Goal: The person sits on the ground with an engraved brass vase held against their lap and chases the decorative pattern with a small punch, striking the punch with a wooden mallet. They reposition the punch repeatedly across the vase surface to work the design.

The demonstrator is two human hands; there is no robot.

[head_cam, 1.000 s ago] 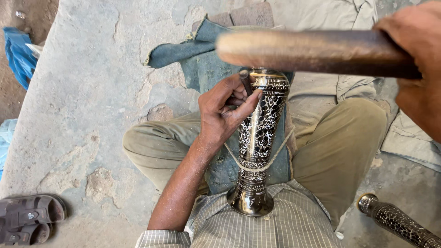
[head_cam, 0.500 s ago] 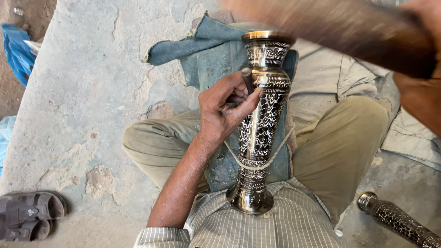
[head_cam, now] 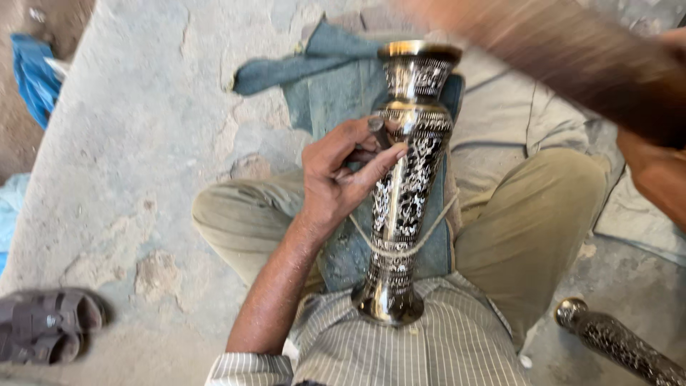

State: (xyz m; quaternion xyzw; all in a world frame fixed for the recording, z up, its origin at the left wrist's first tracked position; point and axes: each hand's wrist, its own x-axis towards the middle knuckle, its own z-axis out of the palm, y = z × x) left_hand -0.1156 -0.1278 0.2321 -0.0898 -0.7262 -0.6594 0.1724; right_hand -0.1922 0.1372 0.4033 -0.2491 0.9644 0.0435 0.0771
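The head view looks down on a person seated cross-legged on a rough concrete floor (head_cam: 143, 143), with a tall metal vase (head_cam: 404, 186) lying along the lap, its round foot pressed against the striped shirt (head_cam: 400, 350) at the belly and its flared brass mouth pointing away. The left hand (head_cam: 339, 179) rests on the vase's upper body, its grip pinched narrow on a small dark metal punch (head_cam: 379, 132) whose tip meets the vase just below the neck band. A loop of cord (head_cam: 404, 246) runs round the vase's lower body, seemingly steadying it. To do this well, the punch likely needs to stand firmly on the pattern line while the heel of the hand braces on the vase, so that a blow does not skid across the polished surface. The vase is slim and waisted, shiny, covered in fine black-and-silver floral engraving. Beneath it lies a soft, creased blue-grey cloth (head_cam: 314, 71) over the khaki trousers (head_cam: 529, 221). At the upper right the right hand (head_cam: 657, 179) is closed on a thick wooden mallet (head_cam: 557, 57), brown and smeared by motion. Further right on the floor lies a second engraved piece (head_cam: 618, 343); at the left edge, a grey sandal (head_cam: 46, 325) and blue fabric (head_cam: 36, 75).
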